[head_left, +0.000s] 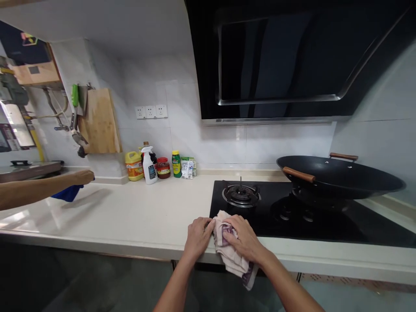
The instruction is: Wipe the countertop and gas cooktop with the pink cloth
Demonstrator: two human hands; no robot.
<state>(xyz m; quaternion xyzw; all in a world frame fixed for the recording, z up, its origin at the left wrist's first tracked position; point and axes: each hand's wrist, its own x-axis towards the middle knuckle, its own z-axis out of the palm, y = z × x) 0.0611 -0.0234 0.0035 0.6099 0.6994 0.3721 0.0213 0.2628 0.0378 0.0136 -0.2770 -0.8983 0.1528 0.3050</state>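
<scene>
Count: one cloth [232, 258], one cooktop [338, 229], one wok [351, 177], three wall sockets [151, 112]. The cloth lies at the cooktop's front-left corner; its lower end hangs over the counter edge. Right hand [245, 237]: fingers close together, gripping the bunched cloth with the thumb. Left hand [198, 236]: fingers loosely curled beside the cloth's left edge; whether they pinch it cannot be determined.

The left hand [199, 235] and right hand [247, 239] are bare, like both forearms [177, 284].
</scene>
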